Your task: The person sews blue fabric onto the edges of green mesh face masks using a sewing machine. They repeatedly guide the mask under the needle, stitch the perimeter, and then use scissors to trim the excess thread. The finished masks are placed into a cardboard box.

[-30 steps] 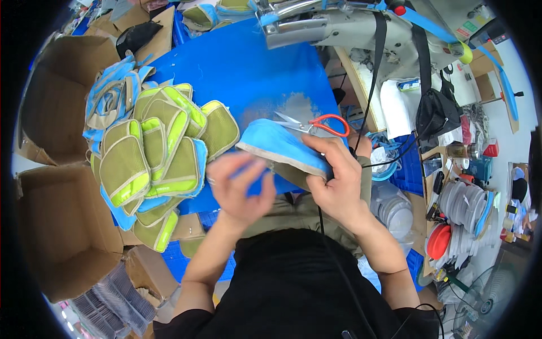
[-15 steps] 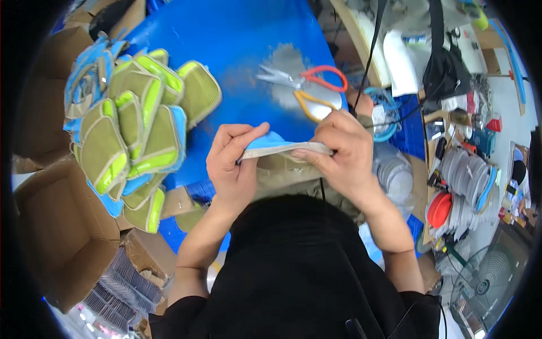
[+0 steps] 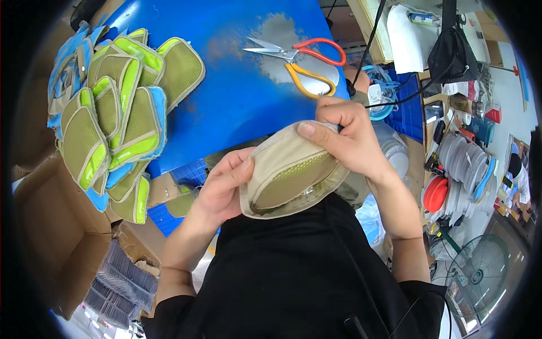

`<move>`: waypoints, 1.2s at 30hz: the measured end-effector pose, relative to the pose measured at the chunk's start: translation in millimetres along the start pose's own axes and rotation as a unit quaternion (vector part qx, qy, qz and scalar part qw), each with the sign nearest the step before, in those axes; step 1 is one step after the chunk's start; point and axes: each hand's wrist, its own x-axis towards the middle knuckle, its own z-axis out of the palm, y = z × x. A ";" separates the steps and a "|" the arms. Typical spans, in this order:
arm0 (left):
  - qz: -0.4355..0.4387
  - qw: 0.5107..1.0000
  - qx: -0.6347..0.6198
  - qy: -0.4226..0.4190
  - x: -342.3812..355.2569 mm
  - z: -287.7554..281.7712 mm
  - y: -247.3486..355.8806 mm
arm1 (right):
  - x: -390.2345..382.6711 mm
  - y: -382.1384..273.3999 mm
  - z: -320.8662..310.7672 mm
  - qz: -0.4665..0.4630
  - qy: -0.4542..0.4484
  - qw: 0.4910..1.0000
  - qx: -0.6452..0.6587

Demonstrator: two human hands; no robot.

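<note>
A beige-edged fabric pouch (image 3: 298,179) with olive mesh is stretched between my two hands, in front of my black shirt. My left hand (image 3: 227,183) pinches its left rim, thumb on the beige border. At the upper right of the same rim, my right hand (image 3: 354,135) is closed with the thumb lying over the beige cloth. Scissors (image 3: 289,54) with one red and one orange handle lie spread on the blue tabletop (image 3: 226,107), beyond my right hand. To the left sits a pile of olive mesh pieces (image 3: 127,116) with lime green strips and blue backing.
An open cardboard box (image 3: 62,226) stands at the left, with stacked grey flat pieces (image 3: 121,282) below it. On the right are stacks of grey and red discs (image 3: 451,175) and a standing fan (image 3: 479,274). A black cable (image 3: 395,118) runs near my right hand.
The pouch, seen nearly edge-on before, now tilts with its opening and mesh facing me. My left hand has dropped lower. The whole view has shifted slightly, so the pile and scissors sit higher.
</note>
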 end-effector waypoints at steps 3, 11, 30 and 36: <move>0.001 0.999 0.040 0.006 2.7 2.0 7.3 | -4.0 2.4 -0.9 -0.003 0.008 1.000 -0.006; 0.254 0.771 0.569 0.134 18.5 11.4 18.8 | -19.8 34.3 -9.6 -0.010 0.142 0.987 0.078; 0.036 0.999 0.004 0.003 32.8 9.5 -5.9 | -4.2 15.2 0.0 0.037 0.083 0.974 0.209; 0.022 0.999 -0.041 0.013 32.0 16.2 -4.4 | -0.8 30.1 0.7 0.039 0.096 0.973 0.207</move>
